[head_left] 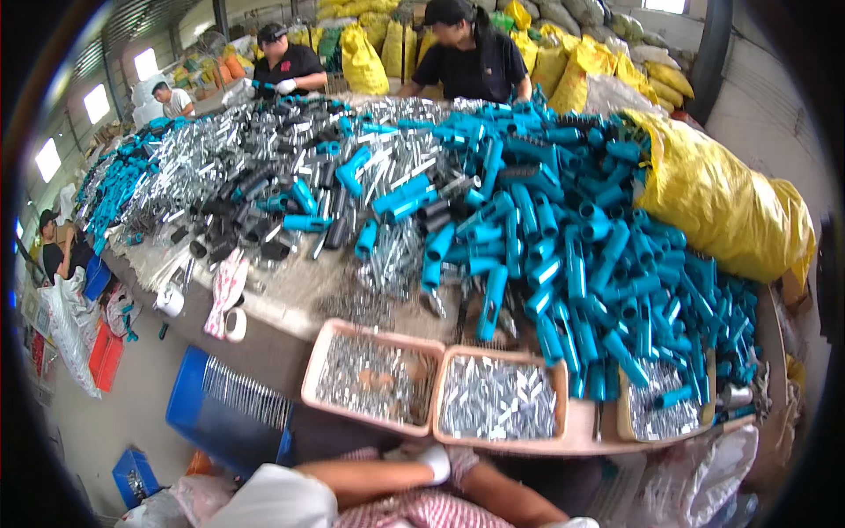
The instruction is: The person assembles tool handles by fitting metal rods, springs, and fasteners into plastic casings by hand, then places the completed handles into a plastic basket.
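Note:
My left hand [433,463] and my right hand [461,461] come together at the lower middle, just below the table's front edge. Something white shows at the left wrist or hand. Both hands are small and blurred, so their fingers and anything in them cannot be made out. Red-and-white checked cloth [422,510] lies beneath my forearms. Closest to the hands are a pink tray [439,387] of small silvery metal pieces and, left of it, another pink tray [310,374] of finer metal parts.
Teal tubes [576,264] heap across the table's right, beside a yellow sack [722,189]. Silvery tubes [194,172] and black parts lie leftward. A third tray [627,414] stands at right, a blue crate [189,396] at left. Several people work beyond the table.

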Action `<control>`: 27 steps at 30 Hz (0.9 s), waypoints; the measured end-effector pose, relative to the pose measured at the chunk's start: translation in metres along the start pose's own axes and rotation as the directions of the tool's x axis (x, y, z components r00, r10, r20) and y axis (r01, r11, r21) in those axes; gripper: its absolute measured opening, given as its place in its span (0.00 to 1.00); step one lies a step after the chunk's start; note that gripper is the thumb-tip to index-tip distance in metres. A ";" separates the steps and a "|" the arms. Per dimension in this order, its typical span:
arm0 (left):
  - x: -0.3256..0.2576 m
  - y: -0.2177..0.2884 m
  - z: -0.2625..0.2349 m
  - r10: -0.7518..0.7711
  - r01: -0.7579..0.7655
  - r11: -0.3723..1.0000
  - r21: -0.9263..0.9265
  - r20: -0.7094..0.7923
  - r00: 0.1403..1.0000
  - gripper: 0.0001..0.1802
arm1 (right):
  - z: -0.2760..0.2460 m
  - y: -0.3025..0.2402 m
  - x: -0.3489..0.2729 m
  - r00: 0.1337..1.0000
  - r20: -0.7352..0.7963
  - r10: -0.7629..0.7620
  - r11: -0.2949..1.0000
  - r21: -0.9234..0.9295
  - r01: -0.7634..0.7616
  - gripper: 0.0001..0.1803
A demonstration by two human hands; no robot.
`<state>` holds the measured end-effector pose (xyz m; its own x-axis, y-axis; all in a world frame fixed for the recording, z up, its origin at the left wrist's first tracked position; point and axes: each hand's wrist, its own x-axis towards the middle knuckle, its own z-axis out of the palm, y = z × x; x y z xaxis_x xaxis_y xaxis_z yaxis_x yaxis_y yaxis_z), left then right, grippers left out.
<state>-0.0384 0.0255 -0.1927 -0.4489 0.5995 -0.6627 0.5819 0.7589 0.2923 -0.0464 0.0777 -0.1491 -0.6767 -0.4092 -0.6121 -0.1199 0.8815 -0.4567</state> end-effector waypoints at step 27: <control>0.010 -0.056 0.055 0.174 -0.222 0.962 -0.161 -0.265 0.948 0.26 | 0.075 0.063 0.117 0.819 -0.574 0.005 0.992 -0.100 -0.076 0.21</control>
<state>-0.0384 -0.0250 -0.2540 -0.5040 0.7683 -0.3947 0.5503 0.6378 0.5389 -0.0785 0.0679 -0.2975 -0.9717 -0.1956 -0.1326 -0.1403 0.9291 -0.3421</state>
